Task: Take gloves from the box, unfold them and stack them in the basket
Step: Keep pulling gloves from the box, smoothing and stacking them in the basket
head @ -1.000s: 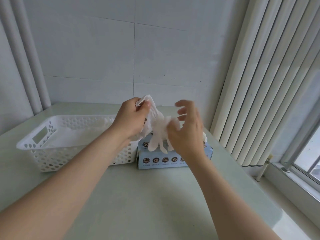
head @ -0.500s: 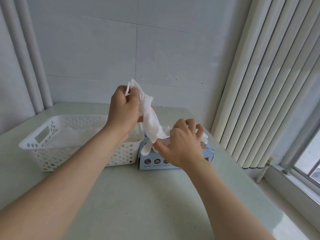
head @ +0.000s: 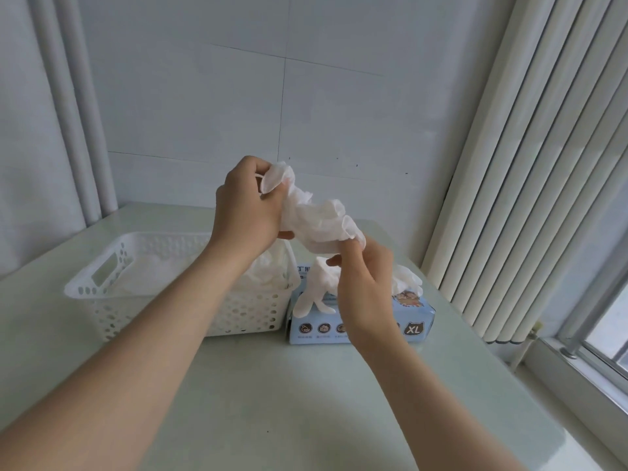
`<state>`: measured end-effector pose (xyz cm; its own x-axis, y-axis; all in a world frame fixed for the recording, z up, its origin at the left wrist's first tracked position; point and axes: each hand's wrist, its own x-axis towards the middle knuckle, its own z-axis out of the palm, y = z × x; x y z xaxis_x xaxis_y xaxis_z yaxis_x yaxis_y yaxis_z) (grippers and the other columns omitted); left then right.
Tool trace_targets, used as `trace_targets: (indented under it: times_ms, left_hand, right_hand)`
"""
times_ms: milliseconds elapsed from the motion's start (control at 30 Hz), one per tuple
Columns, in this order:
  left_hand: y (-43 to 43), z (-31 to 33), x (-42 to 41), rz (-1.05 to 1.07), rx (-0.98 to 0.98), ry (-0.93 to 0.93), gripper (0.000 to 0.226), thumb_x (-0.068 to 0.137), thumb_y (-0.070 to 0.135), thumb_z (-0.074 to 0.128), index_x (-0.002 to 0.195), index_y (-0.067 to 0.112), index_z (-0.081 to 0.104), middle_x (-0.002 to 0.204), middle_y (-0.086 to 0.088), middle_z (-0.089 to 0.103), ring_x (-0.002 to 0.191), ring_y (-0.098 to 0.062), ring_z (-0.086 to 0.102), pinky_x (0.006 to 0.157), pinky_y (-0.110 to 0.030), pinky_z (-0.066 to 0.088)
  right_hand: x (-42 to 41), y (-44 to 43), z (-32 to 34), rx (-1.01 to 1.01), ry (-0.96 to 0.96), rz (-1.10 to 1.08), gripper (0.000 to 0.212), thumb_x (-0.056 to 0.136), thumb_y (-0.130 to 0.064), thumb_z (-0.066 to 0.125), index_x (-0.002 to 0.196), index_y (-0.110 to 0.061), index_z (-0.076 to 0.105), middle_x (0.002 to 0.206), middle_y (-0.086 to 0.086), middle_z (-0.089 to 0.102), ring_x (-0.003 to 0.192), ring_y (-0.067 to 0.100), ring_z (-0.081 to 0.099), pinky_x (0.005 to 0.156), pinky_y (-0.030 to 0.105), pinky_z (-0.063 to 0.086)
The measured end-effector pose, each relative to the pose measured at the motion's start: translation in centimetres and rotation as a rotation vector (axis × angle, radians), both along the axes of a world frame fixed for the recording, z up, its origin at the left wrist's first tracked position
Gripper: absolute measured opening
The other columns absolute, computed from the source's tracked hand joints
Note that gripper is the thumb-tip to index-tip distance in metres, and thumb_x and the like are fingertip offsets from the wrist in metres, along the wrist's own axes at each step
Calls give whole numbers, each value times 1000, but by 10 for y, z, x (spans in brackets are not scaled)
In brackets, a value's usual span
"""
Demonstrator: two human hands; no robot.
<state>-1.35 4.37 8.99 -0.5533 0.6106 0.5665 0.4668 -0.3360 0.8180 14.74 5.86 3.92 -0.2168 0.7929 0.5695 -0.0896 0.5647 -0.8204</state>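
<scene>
Grips the upper end of the glove (head: 319, 222) in the curled left hand (head: 246, 212) just above frame centre; pinches the lower end with the right hand (head: 367, 283), now lifted off the box (head: 413, 321), down against it half a second ago. Holds the glove stretched, crumpled, slanting above the box, free of it. Suggests unfolding under way; leaves laying it in the basket (head: 112, 317) at centre left.

Pale table (head: 272, 402) bears white basket (head: 98, 314) beside glove box (head: 314, 329).
</scene>
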Motion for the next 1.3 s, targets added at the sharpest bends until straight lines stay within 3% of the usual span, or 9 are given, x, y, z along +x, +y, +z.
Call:
trace_targets:
  times_ms: [100,167,333,433,567,700,967,1100,1300]
  left_hand:
    - [1,-2,-20,55,-114,39,15,101,21,60,115,23,63,110,9,62,108,-21,64,75,-47,64]
    - [0,-4,-31,28,-222,21,25,99,18,60,123,27,61,122,4,60,112,-21,62,79,-43,61]
    - [-9,1,-44,-131,-361,-14,42,98,6,49,126,32,68,132,3,59,114,-15,62,81,-27,51]
    - [-15,9,-47,-219,-319,-54,34,102,24,46,108,23,79,119,12,73,120,-3,61,87,-20,39]
    - [-20,14,-56,-391,-211,-131,42,95,59,62,115,25,76,109,5,79,112,-14,71,106,-44,48]
    - [-26,10,-71,-418,-135,-73,37,84,44,85,116,26,76,108,-6,79,105,-26,76,101,-50,58]
    - [-16,4,-84,-177,-128,-228,16,98,28,70,98,13,76,85,-3,74,76,-16,72,75,-39,64]
    - [-14,6,-88,-6,-122,-236,14,96,23,61,100,28,73,90,3,73,76,-16,69,67,-32,53]
    - [-29,19,-75,-207,-167,-28,35,97,53,66,105,22,79,101,9,79,90,-4,72,83,-29,55]
  right_hand:
    - [-10,0,7,-126,89,26,47,104,-28,57,89,17,59,77,33,60,67,21,50,65,28,47]
    - [-18,2,13,-182,113,26,32,102,-17,62,85,9,69,73,18,72,66,12,62,68,26,53]
    - [-45,6,29,-235,151,76,20,99,-18,69,86,-3,70,65,5,61,61,16,54,66,29,47]
    - [-63,10,34,-215,97,79,27,95,-13,66,77,7,60,64,10,51,63,21,45,64,35,39]
    - [-83,13,42,-201,35,116,44,94,-19,69,73,13,46,65,12,42,61,23,38,58,33,34]
    - [-96,20,44,-256,55,126,44,90,-31,75,75,8,60,66,16,55,62,17,53,57,28,47]
    - [-113,36,48,-359,95,155,11,91,-20,74,92,-10,69,89,13,77,80,36,74,69,46,62]
    - [-108,33,53,-265,74,177,17,99,-28,73,101,-11,75,89,10,80,72,19,72,65,36,59]
    - [-103,31,58,-88,-22,144,17,98,-31,76,97,-14,79,78,12,78,67,18,70,63,34,56]
